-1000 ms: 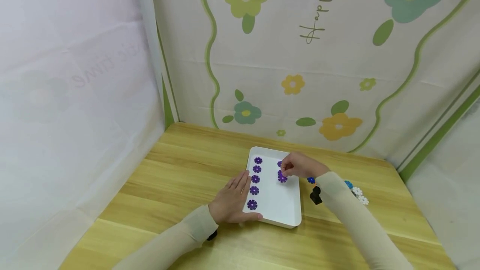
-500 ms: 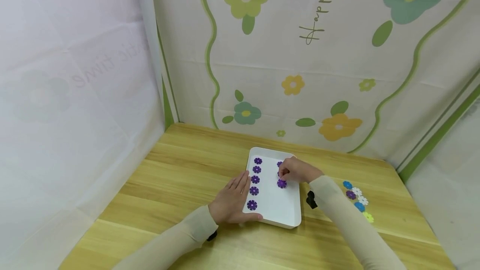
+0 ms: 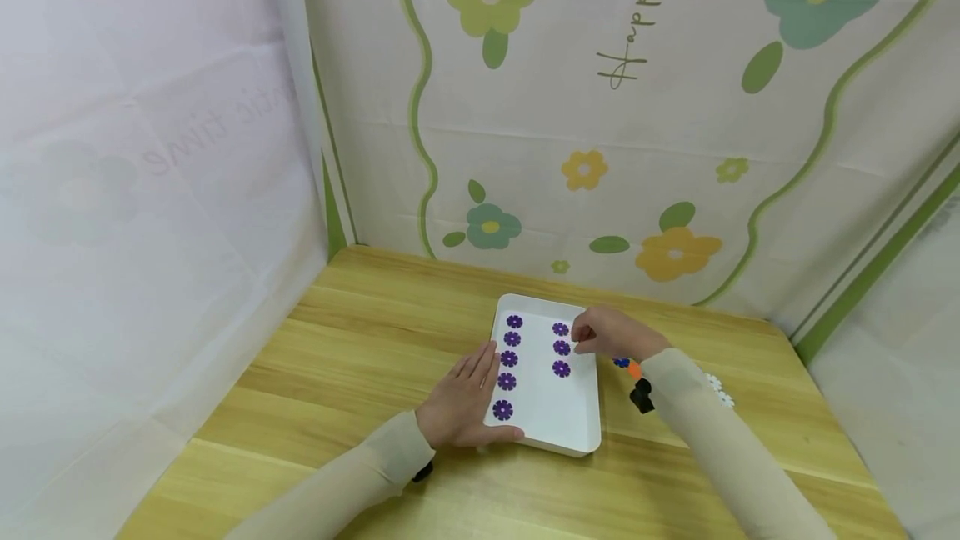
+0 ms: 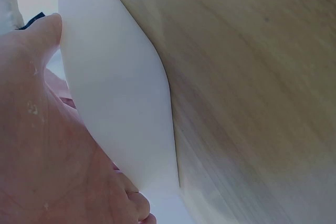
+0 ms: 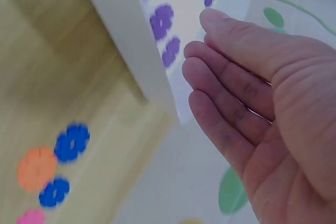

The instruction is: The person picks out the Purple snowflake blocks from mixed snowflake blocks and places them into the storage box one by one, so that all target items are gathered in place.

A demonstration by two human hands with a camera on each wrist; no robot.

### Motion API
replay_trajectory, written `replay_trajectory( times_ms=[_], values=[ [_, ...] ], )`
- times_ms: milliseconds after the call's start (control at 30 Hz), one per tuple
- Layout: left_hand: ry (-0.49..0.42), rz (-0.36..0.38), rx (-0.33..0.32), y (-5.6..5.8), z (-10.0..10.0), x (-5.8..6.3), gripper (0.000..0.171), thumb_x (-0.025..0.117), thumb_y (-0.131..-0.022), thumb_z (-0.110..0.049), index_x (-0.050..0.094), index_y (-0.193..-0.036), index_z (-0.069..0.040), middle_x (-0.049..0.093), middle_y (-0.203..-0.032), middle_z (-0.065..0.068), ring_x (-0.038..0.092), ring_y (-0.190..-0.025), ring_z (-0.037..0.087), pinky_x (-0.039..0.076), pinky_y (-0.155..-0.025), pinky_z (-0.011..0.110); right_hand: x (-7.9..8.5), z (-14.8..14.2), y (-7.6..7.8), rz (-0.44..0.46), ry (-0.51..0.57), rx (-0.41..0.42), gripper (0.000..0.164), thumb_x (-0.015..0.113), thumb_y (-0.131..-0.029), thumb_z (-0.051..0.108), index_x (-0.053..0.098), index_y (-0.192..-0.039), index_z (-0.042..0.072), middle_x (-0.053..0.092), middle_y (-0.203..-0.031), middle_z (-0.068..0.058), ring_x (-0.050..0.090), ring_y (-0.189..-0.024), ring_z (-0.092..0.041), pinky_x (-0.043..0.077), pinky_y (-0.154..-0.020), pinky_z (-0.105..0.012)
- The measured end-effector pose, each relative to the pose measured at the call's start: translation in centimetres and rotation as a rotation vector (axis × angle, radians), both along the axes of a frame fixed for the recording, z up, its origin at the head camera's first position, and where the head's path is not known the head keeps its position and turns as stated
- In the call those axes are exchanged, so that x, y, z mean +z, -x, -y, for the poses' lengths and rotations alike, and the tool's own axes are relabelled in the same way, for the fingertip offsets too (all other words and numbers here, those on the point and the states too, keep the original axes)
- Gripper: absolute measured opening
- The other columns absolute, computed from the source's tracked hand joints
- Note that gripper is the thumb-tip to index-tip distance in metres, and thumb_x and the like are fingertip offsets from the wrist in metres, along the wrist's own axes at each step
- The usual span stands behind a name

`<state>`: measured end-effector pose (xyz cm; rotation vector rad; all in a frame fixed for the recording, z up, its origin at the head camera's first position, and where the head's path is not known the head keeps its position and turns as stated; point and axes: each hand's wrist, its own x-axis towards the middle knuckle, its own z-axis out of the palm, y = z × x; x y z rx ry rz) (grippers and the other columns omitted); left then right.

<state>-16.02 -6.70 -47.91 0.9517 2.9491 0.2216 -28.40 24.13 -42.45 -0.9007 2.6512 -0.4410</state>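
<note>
A white rectangular tray (image 3: pixel 543 432) lies on the wooden table. Inside it, purple snowflake discs form a column of several on the left, such as the disc (image 3: pixel 507 382), and three on the right, such as the disc (image 3: pixel 561 369). My left hand (image 3: pixel 468 402) rests on the tray's left edge, fingers extended and thumb out along the front rim. Over the tray's right edge hovers my right hand (image 3: pixel 618 333). In the right wrist view its fingers (image 5: pixel 223 119) are loosely bent, thumb near the fingertips, with nothing seen between them.
Right of the tray lie loose discs: blue (image 5: pixel 72 142), orange (image 5: pixel 37 169), pink (image 5: pixel 32 217) and white (image 3: pixel 724 398). The right forearm partly covers this group in the head view. A floral cloth (image 3: pixel 525 107) stands behind the table, with a pale cloth (image 3: pixel 150 232) at the left.
My right hand set a purple disc below the two others in the right column, let it go and drew back up and to the right. The left hand stayed on the tray.
</note>
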Motion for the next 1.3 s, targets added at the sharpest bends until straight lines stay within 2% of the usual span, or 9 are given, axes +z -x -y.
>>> replay_trajectory(
  times_ms=[267,433,600,800,1033,1300],
  values=[
    [0.022,0.014,0.006,0.1,-0.1,0.2,0.119,0.05,-0.091,-0.085,0.027,-0.164,0.006,0.019,-0.175,0.024,0.024,-0.164,0.036,0.03,-0.131,0.049,1.7,-5.5,-1.5,-0.005,0.021,-0.077,0.009,0.075,-0.097,0.009,0.077,-0.105,0.005,0.075,-0.096,-0.002,0.064,-0.081,-0.009,0.058,-0.074,-0.028],
    [0.016,0.017,0.008,0.0,-0.1,0.2,0.119,0.051,-0.091,-0.084,0.027,-0.164,0.007,0.019,-0.175,0.025,0.025,-0.163,0.037,0.031,-0.131,0.049,1.8,-9.8,-2.9,-0.023,0.001,-0.134,0.017,0.076,-0.097,0.012,0.076,-0.111,0.003,0.076,-0.106,-0.011,0.069,-0.091,-0.016,0.061,-0.079,-0.038],
    [0.014,0.016,0.004,-0.1,0.0,0.2,0.119,0.051,-0.091,-0.084,0.027,-0.163,0.007,0.02,-0.175,0.025,0.025,-0.163,0.037,0.03,-0.131,0.049,1.1,-13.9,-4.2,-0.066,-0.025,-0.165,0.022,0.079,-0.094,0.014,0.076,-0.112,0.002,0.077,-0.107,-0.013,0.072,-0.093,-0.02,0.063,-0.081,-0.042],
    [0.009,0.02,0.002,-0.2,0.1,0.4,0.118,0.051,-0.092,-0.083,0.027,-0.163,0.007,0.019,-0.175,0.025,0.024,-0.163,0.037,0.03,-0.131,0.049,-0.2,-17.1,-5.4,-0.059,-0.048,-0.241,0.026,0.08,-0.093,0.011,0.075,-0.115,-0.003,0.077,-0.108,-0.016,0.073,-0.093,-0.024,0.064,-0.081,-0.045],
    [0.014,0.032,0.004,-0.2,0.0,0.4,0.118,0.05,-0.092,-0.084,0.026,-0.164,0.007,0.018,-0.175,0.025,0.023,-0.164,0.037,0.029,-0.132,0.049,-2.4,-18.9,-6.5,-0.048,-0.033,-0.31,0.034,0.081,-0.092,0.011,0.072,-0.12,-0.006,0.076,-0.114,-0.021,0.074,-0.1,-0.035,0.063,-0.086,-0.051],
    [0.015,0.03,0.002,-0.1,0.0,0.3,0.118,0.049,-0.092,-0.084,0.026,-0.164,0.006,0.018,-0.175,0.024,0.023,-0.164,0.037,0.029,-0.132,0.049,-4.0,-19.5,-6.7,-0.024,-0.004,-0.333,0.033,0.081,-0.091,0.008,0.072,-0.119,-0.006,0.078,-0.107,-0.015,0.075,-0.096,-0.03,0.065,-0.08,-0.042]
  ],
)
